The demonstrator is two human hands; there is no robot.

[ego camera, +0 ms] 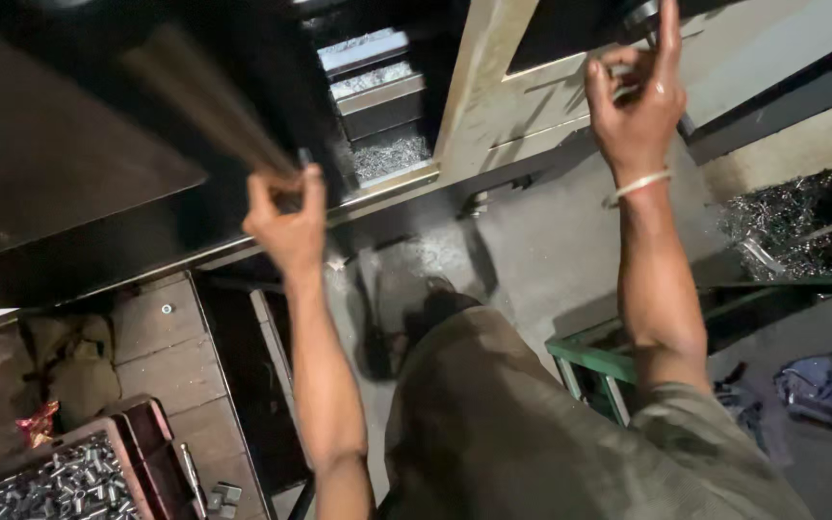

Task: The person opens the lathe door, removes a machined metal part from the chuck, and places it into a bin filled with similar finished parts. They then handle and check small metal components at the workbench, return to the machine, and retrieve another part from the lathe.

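My left hand (286,217) is closed around the near end of a long, thin metal bar (206,96) that runs up and to the left, blurred by motion, in front of a dark machine body (69,154). My right hand (636,96) is raised on the cream machine panel (570,87); its fingers curl around a small metal handle or lever (639,19), with the index finger pointing up. A pale band circles my right wrist. Inside the machine opening, grey metal parts and shavings (389,149) show.
A red crate of several small metal cylinders (60,481) sits lower left on wooden planks (170,356), next to crumpled cloth (60,361). Metal swarf piles (796,226) lie at right behind a green frame (594,361). Grey concrete floor (541,250) lies below.
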